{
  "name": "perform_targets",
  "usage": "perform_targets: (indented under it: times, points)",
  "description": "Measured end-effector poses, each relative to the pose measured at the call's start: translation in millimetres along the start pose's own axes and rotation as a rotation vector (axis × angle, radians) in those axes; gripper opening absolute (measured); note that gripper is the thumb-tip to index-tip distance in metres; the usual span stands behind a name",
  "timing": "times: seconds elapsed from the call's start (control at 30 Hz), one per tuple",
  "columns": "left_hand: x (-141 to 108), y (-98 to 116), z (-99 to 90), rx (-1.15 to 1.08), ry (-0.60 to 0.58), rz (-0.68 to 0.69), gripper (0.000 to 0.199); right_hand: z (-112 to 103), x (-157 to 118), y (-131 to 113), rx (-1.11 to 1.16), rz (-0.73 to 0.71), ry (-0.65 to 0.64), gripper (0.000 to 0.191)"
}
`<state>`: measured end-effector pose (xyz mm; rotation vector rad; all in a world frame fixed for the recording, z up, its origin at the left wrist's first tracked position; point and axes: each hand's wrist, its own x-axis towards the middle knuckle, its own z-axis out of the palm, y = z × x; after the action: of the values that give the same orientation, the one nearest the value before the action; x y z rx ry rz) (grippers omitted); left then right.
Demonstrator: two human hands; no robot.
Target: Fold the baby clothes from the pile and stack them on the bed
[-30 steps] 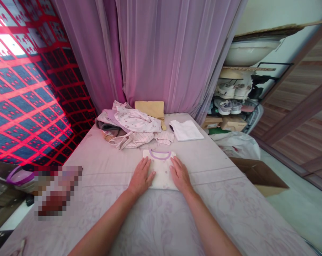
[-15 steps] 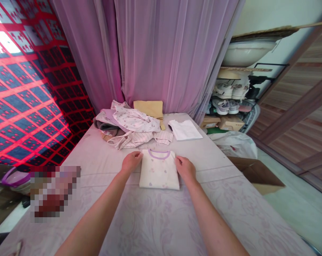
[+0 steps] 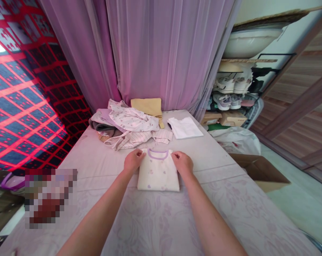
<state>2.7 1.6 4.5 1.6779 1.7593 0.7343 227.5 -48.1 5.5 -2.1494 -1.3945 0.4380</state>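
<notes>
I am resting my curled left hand [image 3: 132, 160] and right hand [image 3: 182, 163] on the shoulder corners of a folded cream top [image 3: 158, 174] lying on a floral bed sheet [image 3: 155, 220], cannot tell whether either is gripping, and am risking skewed folds from any uneven tug.

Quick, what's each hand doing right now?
Left hand: closed, pinching the folded cream top at one shoulder.
Right hand: closed, pinching that top at the other shoulder.

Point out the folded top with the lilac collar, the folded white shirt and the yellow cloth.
Folded top with lilac collar [image 3: 158, 174]: head view, on its front panel.
Folded white shirt [image 3: 184, 128]: head view, on its middle.
Yellow cloth [image 3: 146, 106]: head view, on its upper face.
</notes>
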Motion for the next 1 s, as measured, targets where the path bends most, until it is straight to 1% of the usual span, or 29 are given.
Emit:
perform_targets:
  times: [0.1, 0.17, 0.27, 0.37, 0.47, 0.6, 0.63, 0.7, 0.8, 1.0]
  points:
    - [3, -2, 2.6, -0.197, -0.071, -0.065, 0.028, 1, 1, 2, 0.063, -0.02, 0.039, 0.03]
    - [4, -4, 3.2, -0.22, -0.11, -0.105, 0.033, 2, -1, 5, -0.035, -0.029, 0.026, 0.031]
    - [7, -6, 2.1, -0.23, -0.152, -0.14, 0.033, 4, -4, 8, -0.226, -0.075, 0.002, 0.032]
    - [9, -7, 1.1, -0.229, -0.168, -0.144, 0.034, 4, -5, 8, -0.229, -0.076, 0.006, 0.036]
    - [11, -9, 2.3, -0.227, -0.142, -0.133, 0.033, 4, -3, 6, -0.132, -0.046, -0.012, 0.032]
    - [12, -11, 6.1, -0.254, -0.111, -0.121, 0.031, 5, 3, 3, -0.027, -0.004, -0.042, 0.024]
    - [12, -10, 6.9, -0.266, -0.112, -0.12, 0.031, 6, 5, 3, 0.04, 0.012, -0.044, 0.022]
    - [12, -9, 7.9, -0.296, -0.126, -0.12, 0.032, 7, 9, 5, 0.244, 0.048, -0.052, 0.021]
    - [11, -6, 8.1, -0.333, -0.155, -0.127, 0.034, 7, 13, 8, 0.511, 0.093, -0.082, 0.026]
    - [9, -6, 7.6, -0.352, -0.161, -0.14, 0.034, 5, 17, 11, 0.639, 0.136, -0.166, 0.038]
